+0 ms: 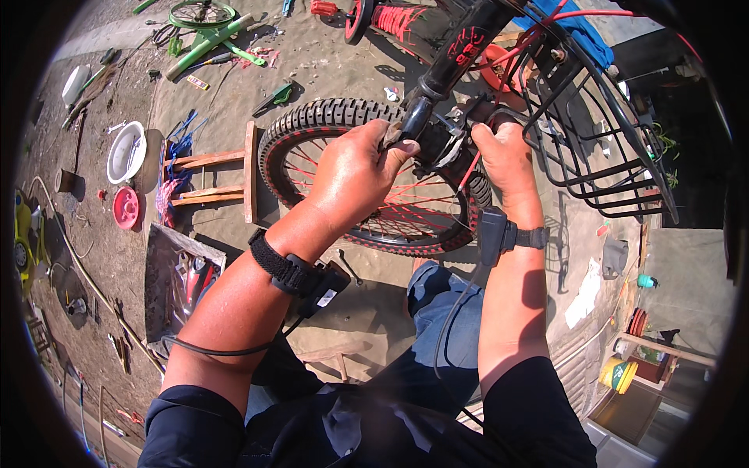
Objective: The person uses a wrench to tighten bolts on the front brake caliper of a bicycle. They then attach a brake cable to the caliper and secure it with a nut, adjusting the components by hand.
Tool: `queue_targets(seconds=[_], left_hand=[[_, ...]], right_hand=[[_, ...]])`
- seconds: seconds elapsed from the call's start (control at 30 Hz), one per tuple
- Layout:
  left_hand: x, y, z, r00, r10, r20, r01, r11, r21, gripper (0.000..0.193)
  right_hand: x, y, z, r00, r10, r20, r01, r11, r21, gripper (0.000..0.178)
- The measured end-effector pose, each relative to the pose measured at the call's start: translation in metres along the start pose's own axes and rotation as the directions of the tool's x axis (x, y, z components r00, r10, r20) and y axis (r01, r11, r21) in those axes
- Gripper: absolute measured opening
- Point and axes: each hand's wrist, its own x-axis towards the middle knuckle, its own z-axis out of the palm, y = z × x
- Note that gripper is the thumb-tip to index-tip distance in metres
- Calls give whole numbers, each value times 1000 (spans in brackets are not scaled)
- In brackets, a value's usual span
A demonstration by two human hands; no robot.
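Note:
A bicycle front wheel [269,148] with a knobbly black tyre, red-marked rim and red spokes lies before me. Above it are a black frame tube [459,47] with red lettering and a dark hub area [442,140] holding metal parts. My left hand [360,168] is closed beside the tube's lower end, thumb and fingers pinching a small greyish piece I cannot make out clearly. On the other side of those parts, my right hand [509,156] is closed with its thumb up, its fingertips partly hidden against a black part. A black wire basket [601,148] stands right of it.
A wooden stool [250,171] lies on its side left of the wheel. Beyond it are a white basin [126,152] and a pink bowl [126,208]. A grey tool box [160,273] sits near my left forearm; a spanner [350,267] lies on the ground.

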Motion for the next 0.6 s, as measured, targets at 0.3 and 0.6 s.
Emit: queue_targets(seconds=[0.3, 0.6], left_hand=[[1, -3, 2, 1000, 30, -4, -30, 999, -28, 27], [2, 0, 1, 999, 38, -12, -38, 999, 0, 34]], right_hand=[[1, 10, 5, 985, -92, -144, 92, 996, -6, 39], [1, 4, 4, 974, -154, -164, 146, 988, -59, 34]])
